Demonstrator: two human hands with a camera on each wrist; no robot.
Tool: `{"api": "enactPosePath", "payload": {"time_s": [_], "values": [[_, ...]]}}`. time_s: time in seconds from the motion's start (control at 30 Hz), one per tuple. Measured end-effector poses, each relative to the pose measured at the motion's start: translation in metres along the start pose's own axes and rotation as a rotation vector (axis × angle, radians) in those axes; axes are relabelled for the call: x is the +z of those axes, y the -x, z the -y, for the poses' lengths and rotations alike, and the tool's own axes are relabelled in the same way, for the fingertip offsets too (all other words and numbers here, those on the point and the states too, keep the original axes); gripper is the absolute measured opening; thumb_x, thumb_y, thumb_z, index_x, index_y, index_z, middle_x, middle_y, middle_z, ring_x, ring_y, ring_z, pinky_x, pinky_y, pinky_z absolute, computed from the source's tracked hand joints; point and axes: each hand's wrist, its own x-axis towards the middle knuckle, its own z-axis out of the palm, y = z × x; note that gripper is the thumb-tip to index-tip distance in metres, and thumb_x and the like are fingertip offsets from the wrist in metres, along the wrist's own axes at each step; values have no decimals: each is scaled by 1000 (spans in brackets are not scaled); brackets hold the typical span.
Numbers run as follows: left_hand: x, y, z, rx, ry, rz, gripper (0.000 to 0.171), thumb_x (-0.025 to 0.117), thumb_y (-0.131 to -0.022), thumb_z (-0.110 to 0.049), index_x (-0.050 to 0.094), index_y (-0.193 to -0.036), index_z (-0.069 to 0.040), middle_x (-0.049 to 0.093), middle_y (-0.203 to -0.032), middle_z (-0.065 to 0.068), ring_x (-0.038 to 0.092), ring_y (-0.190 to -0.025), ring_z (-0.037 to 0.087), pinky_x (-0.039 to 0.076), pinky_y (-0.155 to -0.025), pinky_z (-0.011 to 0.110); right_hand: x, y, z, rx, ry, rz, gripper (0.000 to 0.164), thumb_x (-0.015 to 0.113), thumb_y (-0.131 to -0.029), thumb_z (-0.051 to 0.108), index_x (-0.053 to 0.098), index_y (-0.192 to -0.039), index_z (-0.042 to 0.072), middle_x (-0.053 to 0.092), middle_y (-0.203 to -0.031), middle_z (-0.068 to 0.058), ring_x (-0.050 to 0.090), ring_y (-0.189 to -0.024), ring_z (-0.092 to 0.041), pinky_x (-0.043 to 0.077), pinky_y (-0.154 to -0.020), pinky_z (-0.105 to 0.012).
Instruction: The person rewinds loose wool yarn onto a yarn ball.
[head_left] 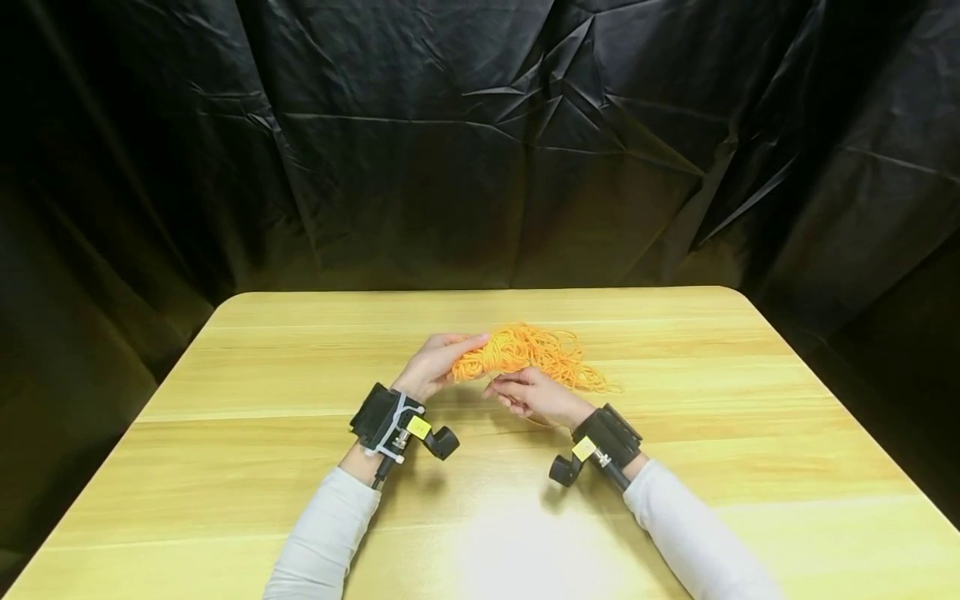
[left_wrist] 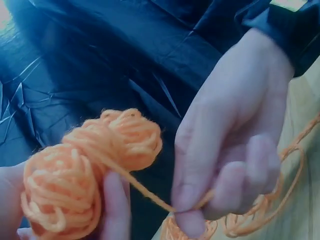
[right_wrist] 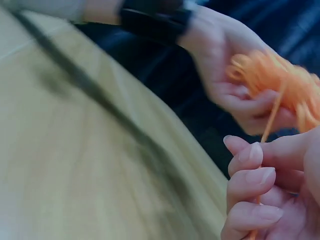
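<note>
An orange yarn bundle (left_wrist: 62,192), wound tight round its middle, is held up in my left hand (head_left: 435,364), whose fingers curl around it. From the bundle's waist a single yarn strand (left_wrist: 142,190) runs taut to my right hand (head_left: 542,396). That hand pinches the strand between thumb and forefinger, as the right wrist view also shows, and the other fingers (right_wrist: 250,182) curl loosely over its tail. Behind the right hand, a loose tangle of orange yarn (head_left: 558,358) lies on the table.
The light wooden table (head_left: 225,467) has rounded far corners. A black sheet curtain (head_left: 420,192) hangs behind it. Each wrist wears a black strap with a small camera (head_left: 442,442) on an arm, jutting inward between the forearms.
</note>
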Motion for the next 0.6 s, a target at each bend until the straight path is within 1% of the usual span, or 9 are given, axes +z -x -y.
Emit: {"api": "enactPosePath", "payload": {"time_s": [0.03, 0.1, 0.2, 0.27, 0.37, 0.47, 0.53, 0.6], "values": [[0, 0, 0, -11, -21, 10, 40, 58, -87, -22, 54, -112, 9, 63, -76, 2, 59, -62, 8, 50, -55, 17, -3, -1, -2, 15, -41, -5, 33, 40, -95, 14, 52, -105, -15, 44, -65, 0, 33, -49, -4, 25, -43, -15], [-1, -1, 1, -30, -55, 34, 39, 58, -86, -23, 55, -110, 9, 63, -73, 1, 58, -59, 7, 48, -52, 16, -8, -4, -3, 45, -117, -10, 26, 38, -93, 12, 49, -97, -11, 41, -65, 1, 33, -51, -5, 25, -45, -16], [-2, -1, 3, -47, -81, 71, 38, 58, -86, -23, 57, -108, 9, 63, -71, 1, 57, -57, 8, 47, -50, 17, -13, -5, -3, 62, -203, -7, 12, 36, -91, 9, 45, -85, 4, 38, -63, 4, 31, -50, -5, 26, -47, -16], [-2, -1, 4, -49, -77, 91, 37, 58, -86, -22, 57, -108, 8, 64, -72, 2, 58, -58, 8, 48, -50, 17, -17, -5, -1, 58, -266, 4, 14, 33, -91, 9, 42, -81, 11, 36, -61, 5, 30, -49, -4, 27, -48, -16], [-2, -1, 4, -45, -56, 120, 37, 58, -86, -20, 56, -108, 9, 65, -74, 5, 60, -60, 10, 51, -55, 21, -21, -6, 1, 60, -348, -17, 24, 29, -93, 7, 47, -78, 14, 37, -58, 6, 31, -47, -3, 29, -47, -14], [-2, 1, 5, -35, -42, 159, 37, 57, -87, -18, 54, -111, 11, 65, -77, 7, 62, -63, 13, 53, -62, 26, -26, -6, 5, 63, -383, -60, 30, 26, -93, 6, 48, -74, 14, 39, -56, 8, 33, -46, -2, 30, -47, -13], [-2, 1, 6, -33, -49, 176, 37, 56, -87, -16, 53, -112, 11, 65, -78, 7, 62, -63, 14, 53, -64, 27, -28, -7, 9, 73, -387, -99, 30, 29, -93, 7, 51, -74, 13, 41, -55, 8, 34, -46, -1, 31, -45, -12], [-2, 2, 7, -31, -64, 183, 36, 56, -87, -15, 53, -112, 10, 65, -78, 7, 63, -63, 14, 53, -63, 27, -30, -7, 14, 83, -388, -135, 25, 35, -94, 12, 55, -78, 12, 47, -56, 8, 36, -45, 0, 32, -44, -11]]}}
